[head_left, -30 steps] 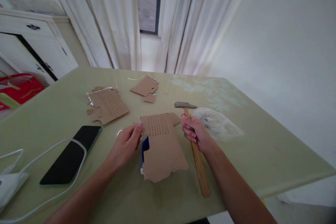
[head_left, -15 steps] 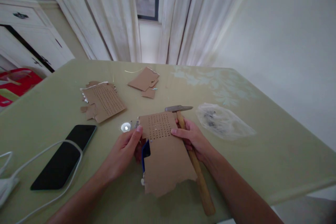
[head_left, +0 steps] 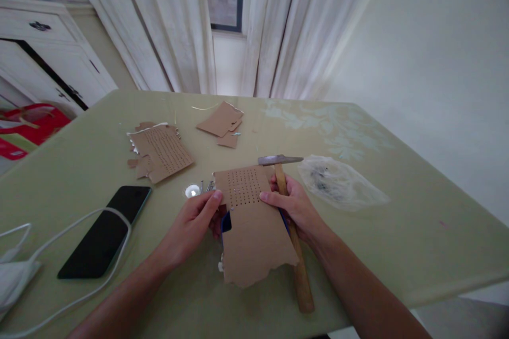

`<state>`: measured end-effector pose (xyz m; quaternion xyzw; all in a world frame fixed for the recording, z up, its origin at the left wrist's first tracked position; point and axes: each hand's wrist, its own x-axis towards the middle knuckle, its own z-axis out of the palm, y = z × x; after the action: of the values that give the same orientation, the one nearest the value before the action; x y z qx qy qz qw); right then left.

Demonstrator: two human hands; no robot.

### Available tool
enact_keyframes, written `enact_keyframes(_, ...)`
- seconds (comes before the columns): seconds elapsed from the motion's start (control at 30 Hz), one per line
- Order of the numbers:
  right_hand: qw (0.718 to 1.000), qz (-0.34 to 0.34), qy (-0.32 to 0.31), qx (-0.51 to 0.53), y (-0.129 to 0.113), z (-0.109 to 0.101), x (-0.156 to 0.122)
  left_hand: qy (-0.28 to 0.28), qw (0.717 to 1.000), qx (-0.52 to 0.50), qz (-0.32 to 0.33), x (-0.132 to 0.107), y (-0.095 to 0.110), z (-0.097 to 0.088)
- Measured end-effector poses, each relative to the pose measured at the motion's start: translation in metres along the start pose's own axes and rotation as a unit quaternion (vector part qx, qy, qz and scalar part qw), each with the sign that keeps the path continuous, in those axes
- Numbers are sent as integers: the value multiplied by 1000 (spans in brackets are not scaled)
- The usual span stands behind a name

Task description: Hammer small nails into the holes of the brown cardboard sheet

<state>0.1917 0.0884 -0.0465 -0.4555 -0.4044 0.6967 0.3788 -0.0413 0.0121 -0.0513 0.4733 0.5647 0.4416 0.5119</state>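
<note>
A torn piece of brown cardboard (head_left: pixel 258 238) with rows of punched holes is held between my two hands. My left hand (head_left: pixel 199 214) pinches its left edge, fingers tucked underneath. My right hand (head_left: pixel 292 204) grips the right edge, thumb on top near the holes. Against the right palm lies a hammer (head_left: pixel 303 280), its wooden handle passing under that hand and its metal head pointing away from me. Something blue shows beneath the cardboard at both sides; its kind is hidden. Several nails (head_left: pixel 207 186) lie just beyond my left fingers, beside a small shiny round object (head_left: pixel 192 191).
Another perforated cardboard piece (head_left: pixel 163 153) lies at left, and plain scraps (head_left: pixel 220 119) lie farther back. A phone (head_left: pixel 105 233) with a white cable (head_left: pixel 91 294) across it is at left. On the right rests a clear plastic bag (head_left: pixel 342 183) with dark contents.
The hammer has turned slightly, its head moving right and its handle end left. The cardboard's near end has tilted a little, showing blue at the right edge. Both hands keep their grip.
</note>
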Motion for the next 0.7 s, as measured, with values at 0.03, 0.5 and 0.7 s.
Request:
enact_keyframes(0.03, 1000, -6, 1, -5, 0, 0, 0, -2, 1000, -4, 1, 0, 0, 1)
enact_keyframes(0.5, 999, -27, -19, -34, 1, -3, 4, 264, 878, 399, -1, 22, -7, -61)
enact_keyframes(0.7, 999, -20, -18, -32, 2, -3, 6, 209, 865, 457, 0, 26, -18, -53)
